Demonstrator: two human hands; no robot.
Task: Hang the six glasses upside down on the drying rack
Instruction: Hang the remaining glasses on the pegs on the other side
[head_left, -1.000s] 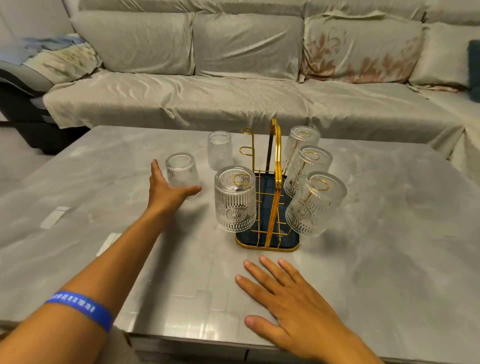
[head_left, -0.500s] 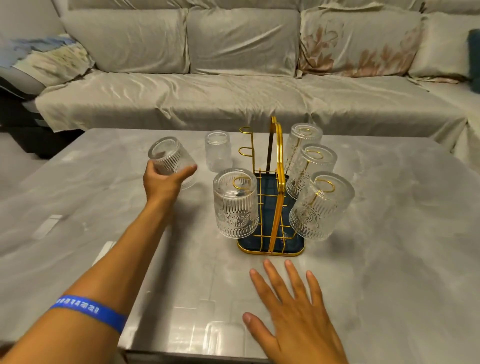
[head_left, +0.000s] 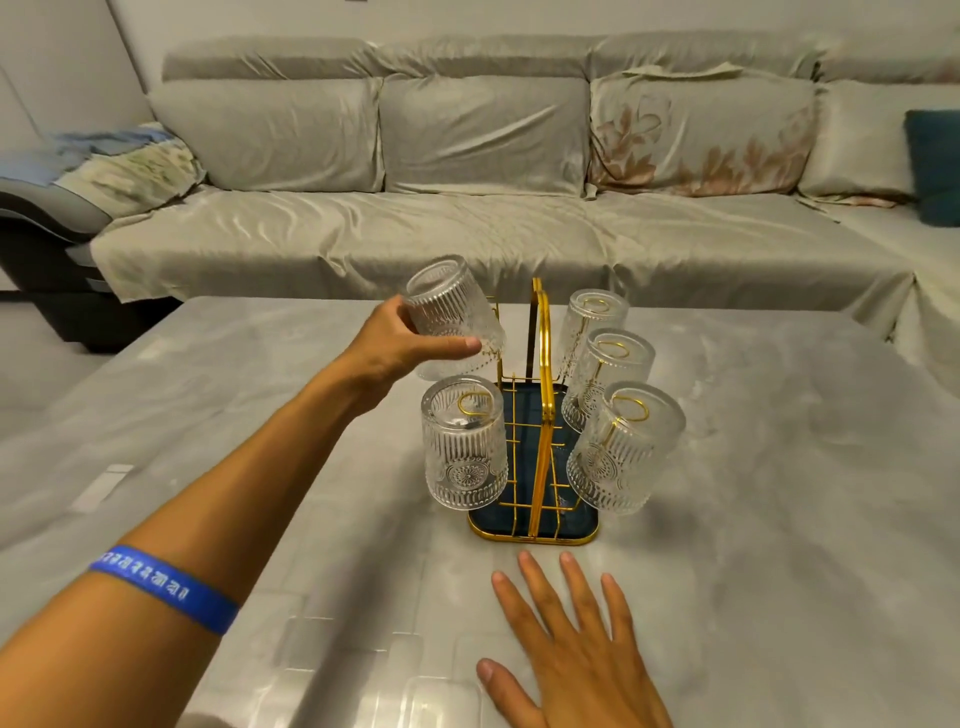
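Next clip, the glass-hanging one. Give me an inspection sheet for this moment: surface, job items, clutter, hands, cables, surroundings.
Surface: grey marbled table, glossy, no spills seen.
Job items: gold wire drying rack on a dark blue tray; four glasses hang upside down on it, one on the left side and three on the right. Fifth glass held base-up over the rack's left side. Sixth glass not visible.
Clutter: nothing seen.
Hands: left hand grips the fifth glass; right hand lies flat on the table, empty.
Cables: nothing seen.
Surroundings: grey sofa behind the table, floral cushion, folded cloth on the sofa's left end.
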